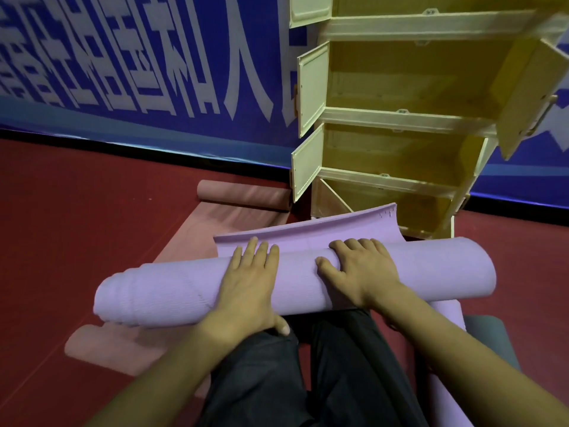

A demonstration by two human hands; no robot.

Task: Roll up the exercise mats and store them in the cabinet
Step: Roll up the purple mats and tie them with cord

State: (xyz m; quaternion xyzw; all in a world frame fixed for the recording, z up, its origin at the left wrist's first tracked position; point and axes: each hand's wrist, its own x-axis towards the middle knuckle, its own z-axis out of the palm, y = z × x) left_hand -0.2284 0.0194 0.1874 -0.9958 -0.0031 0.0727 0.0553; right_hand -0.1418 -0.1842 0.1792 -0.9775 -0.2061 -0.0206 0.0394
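Note:
A purple exercise mat (pixel 172 294) lies across my lap, rolled into a thick tube, with its last flap curling up on the far side. My left hand (pixel 249 282) rests flat on the roll with fingers straight, thumb under the near edge. My right hand (pixel 360 269) presses on the roll's top, fingers bent over its far side. Beyond stands the cream cabinet (pixel 400 118), its doors swung open and its compartments holding nothing that I can see. A pink mat (pixel 243 195) lies on the floor by the cabinet, its far end rolled.
The floor (pixel 77 226) is dark red. A blue banner (pixel 154 72) with white characters covers the wall behind. Another pink piece (pixel 117 349) sits at my lower left, and a grey mat (pixel 492 337) shows at my right.

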